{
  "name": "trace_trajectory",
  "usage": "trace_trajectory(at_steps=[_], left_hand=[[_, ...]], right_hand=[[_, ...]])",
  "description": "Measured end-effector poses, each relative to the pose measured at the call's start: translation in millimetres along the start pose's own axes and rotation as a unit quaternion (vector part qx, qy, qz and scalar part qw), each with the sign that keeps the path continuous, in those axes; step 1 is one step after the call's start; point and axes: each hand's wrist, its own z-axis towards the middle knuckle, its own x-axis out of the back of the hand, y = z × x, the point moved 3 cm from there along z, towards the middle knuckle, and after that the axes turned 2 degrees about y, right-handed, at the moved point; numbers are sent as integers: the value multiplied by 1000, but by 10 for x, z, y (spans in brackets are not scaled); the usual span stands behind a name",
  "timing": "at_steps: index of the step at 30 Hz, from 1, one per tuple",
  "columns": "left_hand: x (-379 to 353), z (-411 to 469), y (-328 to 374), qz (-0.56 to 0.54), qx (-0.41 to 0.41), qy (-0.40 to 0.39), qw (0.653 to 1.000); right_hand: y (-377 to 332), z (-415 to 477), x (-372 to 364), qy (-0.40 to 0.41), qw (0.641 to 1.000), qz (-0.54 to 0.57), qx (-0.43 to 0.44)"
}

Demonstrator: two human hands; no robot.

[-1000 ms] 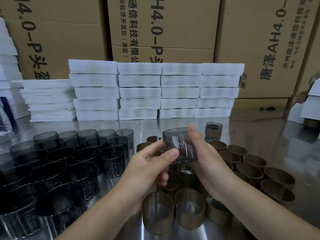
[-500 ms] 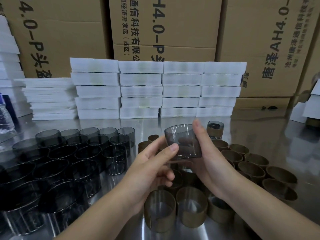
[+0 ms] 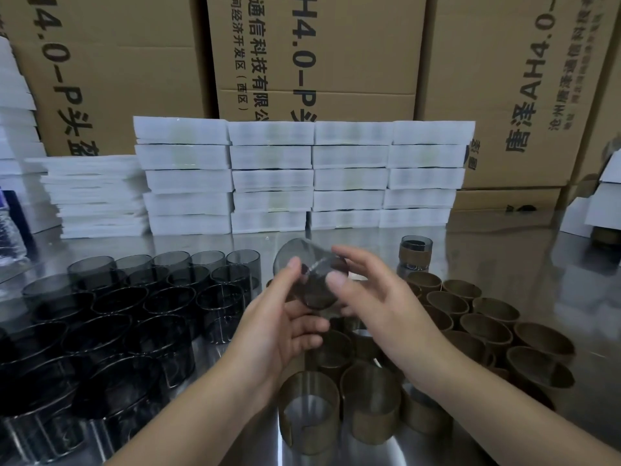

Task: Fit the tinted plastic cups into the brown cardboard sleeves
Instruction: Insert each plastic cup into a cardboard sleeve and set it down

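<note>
smoky translucent cup [image 3: 311, 280], tilted, blurred, between both hands

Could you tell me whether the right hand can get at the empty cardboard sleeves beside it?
Probably yes: nothing stands between the right hand and the sleeves, though it holds a cup.

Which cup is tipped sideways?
The cup held by the left hand and right hand; the other cups stand upright on the table.
</note>
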Motion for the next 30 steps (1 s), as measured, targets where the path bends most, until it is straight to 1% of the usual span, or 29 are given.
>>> trace_trajectory(at_steps=[4, 7, 9, 16, 19, 21, 26, 30], left_hand=[[-14, -8, -2, -18, 44, -18, 999], [-41, -25, -19, 3, 74, -50, 996], [-37, -25, -31, 15, 82, -59, 995], [5, -5, -30, 74, 39, -46, 995], [31, 15, -13, 112, -1, -37, 993], [15, 2, 1, 138, -26, -48, 989], [-17, 1, -1, 172, -53, -63, 982], [-44, 15, -24, 186, -70, -54, 979]], right_hand=[[27, -13, -43, -27, 998, -16, 55], [37, -2, -16, -16, 998, -7, 65], [39, 0, -2, -16, 998, -16, 66], [-5, -24, -12, -6, 996, -23, 83], [-25, -36, -6, 4, 996, -6, 88], [-42, -55, -5, 8, 996, -2, 93], [-75, -75, 6, 39, 994, -5, 99], [-120, -50, 43, 69, 993, -5, 98]])
